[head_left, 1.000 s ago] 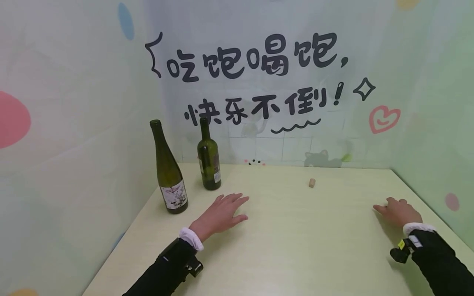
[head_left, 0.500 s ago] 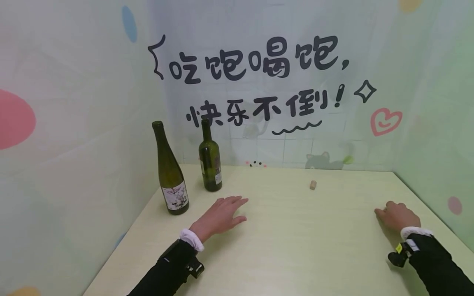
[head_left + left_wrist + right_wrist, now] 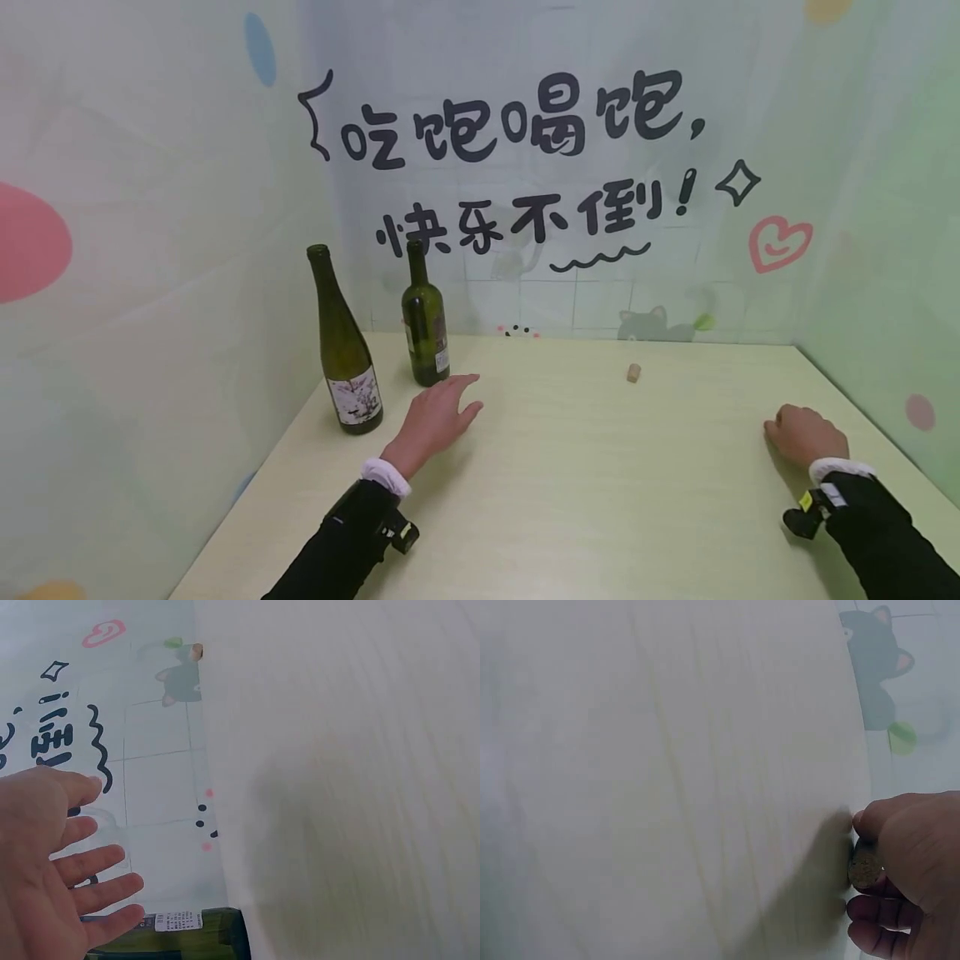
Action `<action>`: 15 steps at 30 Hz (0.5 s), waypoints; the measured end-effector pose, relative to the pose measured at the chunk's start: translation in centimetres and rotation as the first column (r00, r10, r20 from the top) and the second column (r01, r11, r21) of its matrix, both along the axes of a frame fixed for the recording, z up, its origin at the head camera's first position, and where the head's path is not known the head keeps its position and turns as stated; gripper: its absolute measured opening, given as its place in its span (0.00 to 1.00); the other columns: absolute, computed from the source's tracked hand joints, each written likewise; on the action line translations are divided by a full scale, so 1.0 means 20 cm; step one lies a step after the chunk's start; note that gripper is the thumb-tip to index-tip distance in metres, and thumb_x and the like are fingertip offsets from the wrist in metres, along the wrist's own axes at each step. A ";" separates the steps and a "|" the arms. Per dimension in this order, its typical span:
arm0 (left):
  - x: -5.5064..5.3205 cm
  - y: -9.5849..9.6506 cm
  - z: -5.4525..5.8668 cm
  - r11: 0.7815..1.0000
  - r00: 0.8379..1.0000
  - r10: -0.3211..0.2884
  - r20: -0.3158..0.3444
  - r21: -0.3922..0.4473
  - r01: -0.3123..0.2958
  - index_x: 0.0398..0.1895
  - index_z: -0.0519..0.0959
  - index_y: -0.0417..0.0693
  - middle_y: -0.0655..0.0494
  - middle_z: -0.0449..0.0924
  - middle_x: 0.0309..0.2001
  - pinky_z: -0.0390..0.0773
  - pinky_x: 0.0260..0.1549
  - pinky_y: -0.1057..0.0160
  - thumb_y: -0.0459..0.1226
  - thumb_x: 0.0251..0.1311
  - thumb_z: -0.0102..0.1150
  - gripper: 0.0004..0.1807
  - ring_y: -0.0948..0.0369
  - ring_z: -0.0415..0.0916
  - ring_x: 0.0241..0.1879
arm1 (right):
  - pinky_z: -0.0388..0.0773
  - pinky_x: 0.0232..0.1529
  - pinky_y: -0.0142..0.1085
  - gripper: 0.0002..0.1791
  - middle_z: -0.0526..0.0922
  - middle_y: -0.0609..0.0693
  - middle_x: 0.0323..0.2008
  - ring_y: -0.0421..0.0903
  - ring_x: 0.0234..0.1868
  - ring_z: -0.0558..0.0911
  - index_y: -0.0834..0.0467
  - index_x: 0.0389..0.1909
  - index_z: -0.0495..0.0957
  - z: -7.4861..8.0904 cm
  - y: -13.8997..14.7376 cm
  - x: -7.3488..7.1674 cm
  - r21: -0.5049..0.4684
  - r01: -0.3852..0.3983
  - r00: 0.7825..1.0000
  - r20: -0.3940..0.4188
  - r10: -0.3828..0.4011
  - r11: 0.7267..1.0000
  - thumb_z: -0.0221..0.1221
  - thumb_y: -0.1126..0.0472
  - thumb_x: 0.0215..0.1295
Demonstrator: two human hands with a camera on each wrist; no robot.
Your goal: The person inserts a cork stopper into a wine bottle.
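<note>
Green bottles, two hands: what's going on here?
A person's right hand, at the right side of the table, holds what looks like a cork. Their left hand, fingers extended, is close to the shorter bottle but grips nothing. That bottle stands toward the back left, with the taller bottle to its left and nearer the person. A second cork lies toward the back, apart from both hands.

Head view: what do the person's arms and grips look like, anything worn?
The left sleeve and right sleeve are black. The left cuff and right cuff are pale. The left wrist device is black; the right wrist device is black with a yellow patch. The left grip and right grip are ungloved.
</note>
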State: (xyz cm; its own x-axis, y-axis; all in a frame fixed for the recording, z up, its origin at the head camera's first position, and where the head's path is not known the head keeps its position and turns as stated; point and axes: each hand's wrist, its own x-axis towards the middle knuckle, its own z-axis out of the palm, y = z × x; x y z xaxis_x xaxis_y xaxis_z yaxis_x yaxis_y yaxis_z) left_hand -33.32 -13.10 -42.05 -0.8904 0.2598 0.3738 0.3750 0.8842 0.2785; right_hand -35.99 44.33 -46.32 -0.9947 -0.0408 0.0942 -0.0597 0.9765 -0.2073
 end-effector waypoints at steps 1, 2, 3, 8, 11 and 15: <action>-0.01 0.00 0.00 0.999 1.000 0.018 -0.008 0.027 -0.018 0.66 0.72 0.53 0.53 0.72 0.62 0.72 0.52 0.48 0.51 0.64 0.54 0.28 0.53 0.71 0.59 | 0.73 0.22 0.49 0.19 0.79 0.67 0.30 0.54 0.25 0.77 0.75 0.36 0.75 0.00 0.00 0.00 0.001 0.002 1.000 -0.005 -0.002 1.000 0.52 0.59 0.64; -0.01 -0.01 0.00 0.998 0.999 0.036 -0.017 0.052 -0.035 0.66 0.71 0.52 0.53 0.72 0.63 0.72 0.51 0.48 0.50 0.64 0.55 0.28 0.53 0.71 0.59 | 0.73 0.22 0.50 0.19 0.79 0.68 0.30 0.55 0.25 0.77 0.75 0.36 0.75 0.01 0.00 0.01 -0.001 -0.002 1.000 -0.004 0.002 1.000 0.52 0.59 0.64; -0.02 -0.02 0.01 0.996 0.998 0.055 -0.022 0.075 -0.053 0.67 0.71 0.52 0.52 0.71 0.63 0.72 0.51 0.48 0.50 0.64 0.55 0.28 0.53 0.71 0.59 | 0.73 0.23 0.50 0.19 0.79 0.68 0.31 0.55 0.25 0.77 0.75 0.36 0.75 0.01 0.00 0.01 -0.003 -0.003 1.000 -0.008 0.003 1.000 0.52 0.59 0.64; -0.05 -0.05 0.03 0.969 0.992 0.123 -0.026 0.219 -0.115 0.68 0.68 0.52 0.53 0.68 0.64 0.74 0.47 0.47 0.49 0.64 0.55 0.30 0.51 0.73 0.57 | 0.72 0.21 0.47 0.17 0.79 0.66 0.30 0.52 0.24 0.74 0.73 0.36 0.76 0.03 -0.02 0.03 -0.011 -0.014 0.999 -0.036 0.013 1.000 0.51 0.59 0.64; -0.06 -0.08 0.07 0.937 0.989 0.145 -0.012 0.322 -0.133 0.70 0.65 0.52 0.51 0.66 0.65 0.74 0.46 0.47 0.50 0.65 0.54 0.31 0.50 0.72 0.56 | 0.68 0.19 0.43 0.15 0.78 0.59 0.26 0.49 0.23 0.71 0.70 0.32 0.76 0.05 -0.04 0.04 -0.013 -0.021 0.998 -0.061 0.020 1.000 0.50 0.60 0.63; -0.10 -0.11 0.15 0.887 0.985 0.173 -0.001 0.436 -0.155 0.72 0.60 0.52 0.48 0.63 0.65 0.73 0.47 0.46 0.52 0.65 0.52 0.34 0.48 0.71 0.56 | 0.62 0.18 0.38 0.13 0.70 0.50 0.20 0.47 0.21 0.67 0.64 0.26 0.75 0.10 -0.10 0.04 -0.012 -0.043 0.993 -0.107 0.042 0.999 0.49 0.61 0.64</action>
